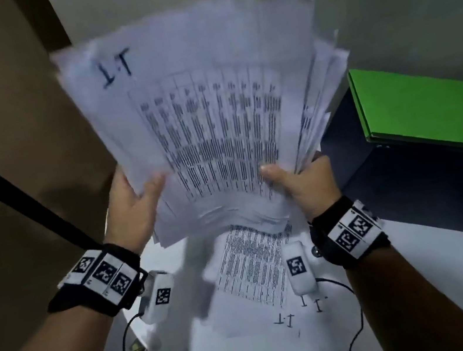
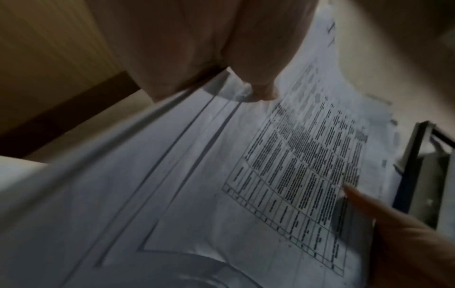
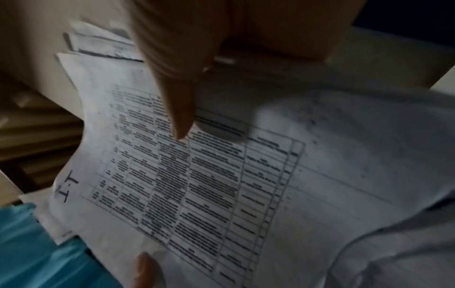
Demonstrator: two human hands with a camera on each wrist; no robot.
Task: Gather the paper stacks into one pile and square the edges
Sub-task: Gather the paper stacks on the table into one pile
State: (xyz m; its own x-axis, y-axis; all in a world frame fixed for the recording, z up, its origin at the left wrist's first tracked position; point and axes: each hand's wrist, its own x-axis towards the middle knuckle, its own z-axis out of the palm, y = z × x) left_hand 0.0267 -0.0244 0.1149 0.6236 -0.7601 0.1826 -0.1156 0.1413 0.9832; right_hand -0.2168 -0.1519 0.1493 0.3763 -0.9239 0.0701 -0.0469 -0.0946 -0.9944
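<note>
head view: both my left hand (image 1: 132,205) and right hand (image 1: 307,182) grasp the raised paper stack (image 1: 207,117), thumbs on top, so its splayed edges can be aligned; loose sheets (image 1: 255,267) remain on the desk (image 1: 428,280).

Head view looks down from above; wrist views close along thumbs; all share printed sheet (image 1: 211,135)

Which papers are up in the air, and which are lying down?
The big fanned stack is up, gripped by the left hand and right hand. The printed sheets below lie on the white table.
</note>
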